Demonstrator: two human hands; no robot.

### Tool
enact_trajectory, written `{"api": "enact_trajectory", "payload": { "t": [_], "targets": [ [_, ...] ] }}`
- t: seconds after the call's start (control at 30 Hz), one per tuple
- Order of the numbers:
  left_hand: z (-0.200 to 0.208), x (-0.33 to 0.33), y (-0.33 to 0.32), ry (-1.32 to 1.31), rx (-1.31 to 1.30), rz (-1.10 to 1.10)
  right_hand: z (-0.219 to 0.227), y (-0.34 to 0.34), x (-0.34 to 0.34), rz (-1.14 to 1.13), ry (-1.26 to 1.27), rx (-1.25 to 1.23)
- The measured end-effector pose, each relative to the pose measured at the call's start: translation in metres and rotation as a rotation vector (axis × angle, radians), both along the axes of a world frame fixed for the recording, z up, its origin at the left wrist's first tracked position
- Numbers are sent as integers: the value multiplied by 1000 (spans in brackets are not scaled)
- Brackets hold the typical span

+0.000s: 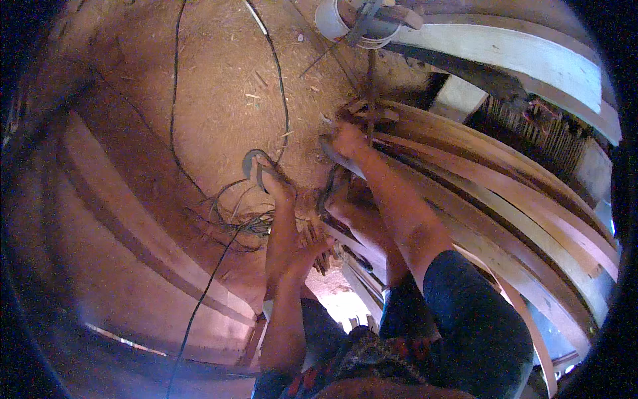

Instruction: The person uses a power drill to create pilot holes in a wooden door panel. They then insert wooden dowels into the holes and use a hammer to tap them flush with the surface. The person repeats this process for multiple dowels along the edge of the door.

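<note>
My left hand [310,258] is low in the middle, beside my left leg, its fingers stretched toward a bundle of thin wooden sticks [320,247]. I cannot tell whether it touches them. My right hand [340,201] is by my right shin, in shadow. Its fingers look closed at a dark curved piece [325,189], whose kind does not show. My left foot wears a grey flip-flop [254,166]. My right foot [349,141] rests close to the ends of stacked wooden boards.
Long wooden boards [478,173] lie stacked on the right. Black cables [284,100] cross the dusty, chip-strewn floor [219,86] and tangle into a wire heap [256,223] near my left leg. A pale round container [332,20] stands at the top. Large wooden panels [133,253] fill the left.
</note>
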State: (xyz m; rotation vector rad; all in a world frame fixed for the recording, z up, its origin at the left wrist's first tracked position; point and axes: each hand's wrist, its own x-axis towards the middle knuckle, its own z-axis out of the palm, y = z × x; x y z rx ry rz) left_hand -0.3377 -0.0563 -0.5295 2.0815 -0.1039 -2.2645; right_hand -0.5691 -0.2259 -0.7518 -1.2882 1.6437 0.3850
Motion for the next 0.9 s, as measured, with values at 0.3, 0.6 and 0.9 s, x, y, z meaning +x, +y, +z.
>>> {"api": "enact_trajectory", "payload": {
  "t": [0.3,0.6,0.9],
  "targets": [
    [44,-13,-12,154,-36,333,216,67,16,-341,-451,-122],
    [276,-20,-94,-12,-218,194,476,50,-44,-56,-211,134],
    [371,37,-101,-90,-460,159,437,93,-94,300,-75,-61]
  ]
}}
